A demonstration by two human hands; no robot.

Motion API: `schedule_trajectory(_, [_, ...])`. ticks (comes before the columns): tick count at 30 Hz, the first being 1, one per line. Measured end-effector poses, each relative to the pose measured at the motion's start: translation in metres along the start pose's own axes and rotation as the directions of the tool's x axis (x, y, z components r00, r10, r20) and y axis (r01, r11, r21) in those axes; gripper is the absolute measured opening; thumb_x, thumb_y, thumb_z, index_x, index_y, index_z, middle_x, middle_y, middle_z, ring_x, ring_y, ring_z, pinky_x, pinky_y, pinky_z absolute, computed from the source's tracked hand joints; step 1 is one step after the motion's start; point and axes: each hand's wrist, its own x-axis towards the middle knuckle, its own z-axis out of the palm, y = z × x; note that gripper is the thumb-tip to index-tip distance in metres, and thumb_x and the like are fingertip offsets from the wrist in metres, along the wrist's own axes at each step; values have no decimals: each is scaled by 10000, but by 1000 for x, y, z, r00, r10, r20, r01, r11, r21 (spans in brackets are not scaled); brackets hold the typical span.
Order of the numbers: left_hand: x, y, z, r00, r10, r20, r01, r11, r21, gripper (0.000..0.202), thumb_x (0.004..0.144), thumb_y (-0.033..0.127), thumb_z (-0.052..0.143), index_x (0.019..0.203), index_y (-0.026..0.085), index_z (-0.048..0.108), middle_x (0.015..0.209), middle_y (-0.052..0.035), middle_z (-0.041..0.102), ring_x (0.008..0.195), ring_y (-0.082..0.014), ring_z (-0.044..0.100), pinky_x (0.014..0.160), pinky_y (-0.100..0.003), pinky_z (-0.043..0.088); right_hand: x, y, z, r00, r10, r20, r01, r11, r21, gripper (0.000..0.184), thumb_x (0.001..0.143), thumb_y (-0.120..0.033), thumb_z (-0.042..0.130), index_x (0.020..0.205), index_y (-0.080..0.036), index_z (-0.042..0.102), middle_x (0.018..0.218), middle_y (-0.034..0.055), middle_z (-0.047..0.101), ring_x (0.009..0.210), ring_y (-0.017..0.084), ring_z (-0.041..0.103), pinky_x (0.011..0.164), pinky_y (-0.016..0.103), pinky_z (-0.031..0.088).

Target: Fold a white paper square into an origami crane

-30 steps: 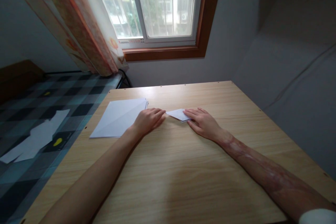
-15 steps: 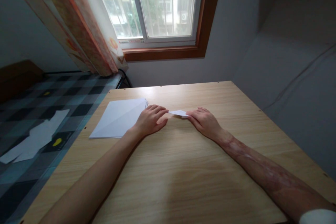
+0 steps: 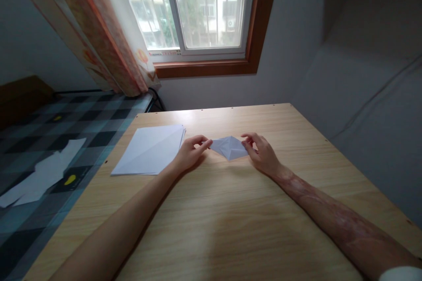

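Observation:
A small folded piece of white paper [image 3: 230, 147] is stretched between my hands above the wooden table [image 3: 231, 210]. It looks like a flat diamond with creases meeting near its middle. My left hand [image 3: 193, 151] pinches its left end between thumb and fingers. At the opposite end, my right hand [image 3: 260, 151] grips the paper with thumb and bent fingers. Just left of my left hand lies a stack of white paper sheets [image 3: 148, 149], the top one showing a diagonal crease.
On the left, a bed with a checked cover [image 3: 108, 129] adjoins the table and bears white paper scraps [image 3: 49, 171]. Beyond the table are a wall, a window [image 3: 211, 9] and a patterned curtain [image 3: 108, 30]. A cable [image 3: 372, 96] runs along the right wall.
The folded paper has turned from nearly edge-on to face me and now shows its wide diamond. Both hands have rolled so that the thumbs are on top.

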Motion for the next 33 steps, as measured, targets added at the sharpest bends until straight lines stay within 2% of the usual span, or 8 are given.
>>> schedule_trajectory(4, [-2,-9,5,1000,-20,22,18,995,98,419,1072,487,613,794,188,702,775,-26,718,738,-172,651,687,-288,535,3,6,3,998,18,66,-17,1000,-10,187,1095,-307,572,1225,-252,695,963,56,767,880,259,696,897,412,532])
schedule_trajectory(7, [-3,-14,7,999,50,3,-50,967,249,343,1045,398,640,773,193,672,888,-59,711,826,-194,657,763,-328,556,5,9,4,986,-13,164,23,998,-58,177,1095,-339,607,1209,-239,699,993,64,766,937,269,695,921,418,516])
schedule_trajectory(11, [-5,-9,9,988,145,-50,-110,895,432,140,977,307,717,1061,195,707,1215,-122,725,1110,-278,688,1000,-456,579,5,7,4,966,-92,241,125,984,-125,276,1075,-424,684,1252,-213,685,1085,99,748,1037,298,676,958,439,507])
schedule_trajectory(15, [-8,6,12,940,308,144,-340,837,430,186,1059,315,641,1213,229,701,1360,-115,716,1216,-275,685,1094,-473,546,5,4,2,954,-116,276,160,977,-143,267,1058,-391,714,1263,-223,679,1143,107,749,1075,304,673,971,442,505])
schedule_trajectory(20, [-11,19,18,872,339,353,-460,812,358,246,1122,332,543,1183,245,764,1204,-91,785,1076,-243,727,1006,-426,577,5,5,2,957,-117,265,154,980,-123,177,1061,-328,691,1209,-231,690,1118,99,763,1047,292,688,970,439,513])
schedule_trajectory(23, [-10,20,19,870,337,361,-466,801,375,263,1128,330,537,1195,248,777,1203,-88,795,1089,-246,729,1011,-427,583,4,7,4,972,-90,218,117,987,-111,157,1071,-281,641,1210,-232,694,1098,93,780,1025,284,708,967,439,523])
schedule_trajectory(28, [-10,17,19,850,360,386,-492,804,334,235,1120,291,553,1235,256,754,1363,-87,781,1222,-250,726,1095,-443,586,3,10,5,993,-4,119,12,998,-67,340,1026,-181,600,1358,-238,648,1129,84,787,1006,283,732,987,461,561])
schedule_trajectory(33, [-9,17,21,844,375,383,-497,816,295,227,1118,240,539,1231,240,737,1407,-84,775,1310,-246,706,1145,-436,583,5,11,2,997,-63,47,68,991,-119,378,984,-123,606,1335,-229,695,1235,142,706,1172,341,660,1066,522,555])
